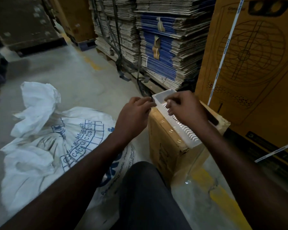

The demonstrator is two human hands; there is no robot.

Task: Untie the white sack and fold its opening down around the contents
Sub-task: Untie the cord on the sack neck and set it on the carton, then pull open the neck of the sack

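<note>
A: Item, white sack (45, 138): on the floor, left of the small carton (166, 146), neck bunched.

B: Left hand (135, 112), right hand (184, 107): fingers pinching the white tray (181, 128), apparently.

A: Risk: sack unattended; its slack neck may slump, hiding the tie.

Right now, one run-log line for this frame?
left hand: at tray end | right hand: over white tray on small carton | white sack: on floor, neck bunched, untouched
</note>
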